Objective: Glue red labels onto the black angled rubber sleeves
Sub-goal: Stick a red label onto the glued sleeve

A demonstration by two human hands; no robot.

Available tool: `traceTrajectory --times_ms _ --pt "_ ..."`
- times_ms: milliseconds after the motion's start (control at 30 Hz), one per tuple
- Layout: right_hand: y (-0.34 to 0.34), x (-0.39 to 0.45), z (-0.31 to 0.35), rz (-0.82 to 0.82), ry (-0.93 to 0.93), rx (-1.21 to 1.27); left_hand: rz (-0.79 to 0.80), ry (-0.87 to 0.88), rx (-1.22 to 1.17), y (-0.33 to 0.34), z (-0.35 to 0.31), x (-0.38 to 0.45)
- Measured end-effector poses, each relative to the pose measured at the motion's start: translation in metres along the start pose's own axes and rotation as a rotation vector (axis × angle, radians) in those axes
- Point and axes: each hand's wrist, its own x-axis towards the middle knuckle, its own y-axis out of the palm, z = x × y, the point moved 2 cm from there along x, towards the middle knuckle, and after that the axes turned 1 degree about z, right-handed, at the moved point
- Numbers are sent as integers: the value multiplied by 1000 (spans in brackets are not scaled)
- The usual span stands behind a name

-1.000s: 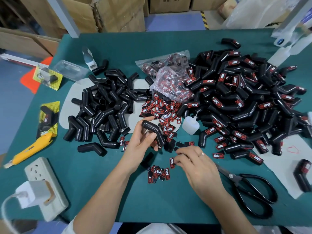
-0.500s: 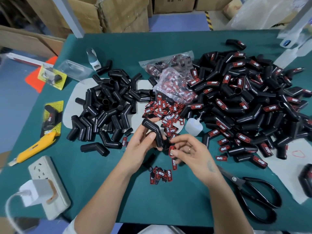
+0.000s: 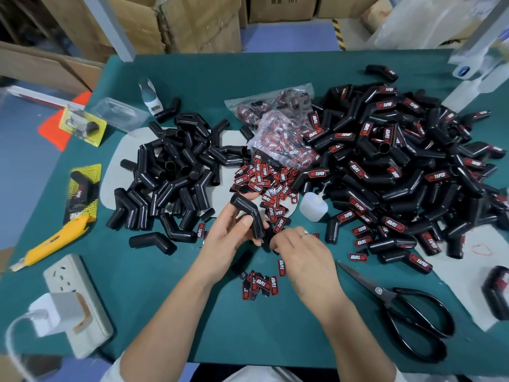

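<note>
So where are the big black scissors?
The scissors lie on the green table near its front right edge, just right of the right hand.

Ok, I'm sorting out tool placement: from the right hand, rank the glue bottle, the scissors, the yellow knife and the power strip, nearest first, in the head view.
From the right hand:
1. Glue bottle, just beyond it, by the loose labels.
2. Scissors, to its right on the table's near side.
3. Power strip, far left, near edge.
4. Yellow knife, far left, slightly farther out.
</note>
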Motion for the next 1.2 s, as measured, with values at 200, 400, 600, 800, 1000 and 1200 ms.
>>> traceTrajectory --times_ms 200,400,600,800,1000,1200 --pt "-5 -5 -15 -11 440 811 15 -39 -28 2 -1 -2" --pt "-17 1 -8 -92 515 1556 118 -87 -88 8 -6 -4" --pt "-19 2 -7 -180 534 1447 133 -115 -16 6 0 -5" --pt "-18 3 -4 -138 522 1570 121 -107 -12 6 0 -5" --pt "-11 4 -2 -99 574 1621 145 -83 -42 13 -5 -8" --pt "-9 4 -2 -102 562 1633 151 -62 -7 14 -5 -8"
